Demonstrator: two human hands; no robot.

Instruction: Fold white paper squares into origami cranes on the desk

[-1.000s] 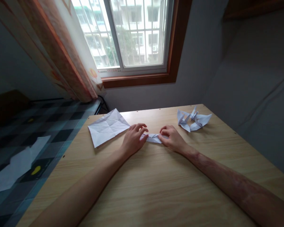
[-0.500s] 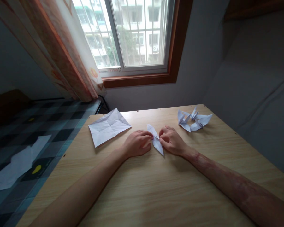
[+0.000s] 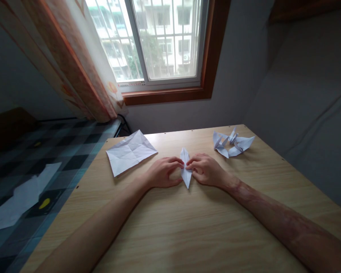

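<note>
A narrow, diamond-shaped piece of folded white paper (image 3: 186, 177) lies on the wooden table, its long points facing toward and away from me. My left hand (image 3: 164, 172) grips its left edge near the middle, fingers bent and thumb low beside it. From the other side, my right hand (image 3: 207, 170) is closed on the right edge, with fingertips reaching over the paper's centre. The fingertips of both hands nearly meet there and cover the middle folds.
A creased white paper sheet (image 3: 130, 151) lies at the table's back left. Several folded paper cranes (image 3: 241, 145) cluster at the back right. The wooden table (image 3: 170, 227) stands by a window (image 3: 167, 41). Left of it, white paper pieces (image 3: 25, 199) lie on a checked bed cover (image 3: 82, 151).
The folded paper has turned from a slant to nearly straight away from me. My right fingers have shifted left, onto its centre. My left hand has barely moved.
</note>
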